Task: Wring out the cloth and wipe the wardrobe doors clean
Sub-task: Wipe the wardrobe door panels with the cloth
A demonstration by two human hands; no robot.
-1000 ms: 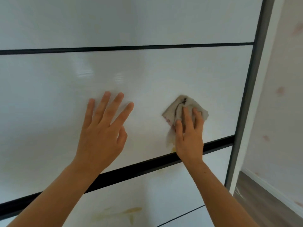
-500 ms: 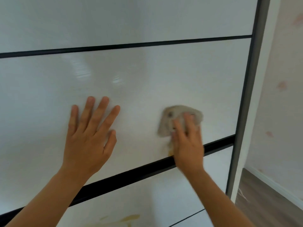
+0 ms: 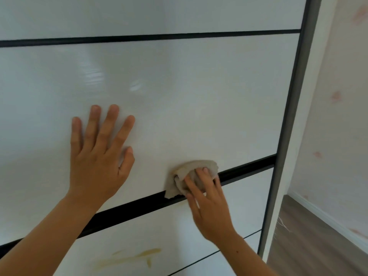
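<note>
The left hand [image 3: 99, 156] is lying flat on the glossy white wardrobe door [image 3: 199, 96], fingers straight and spread, holding nothing. The right hand [image 3: 209, 204] is pressing a crumpled grey-beige cloth [image 3: 196, 169] against the same panel with extended fingers, low down where the panel meets the black horizontal strip [image 3: 129, 213]; the cloth's lower edge is overlapping that strip. A yellowish smear [image 3: 131, 257] is showing on the panel beneath. The two hands are well apart.
</note>
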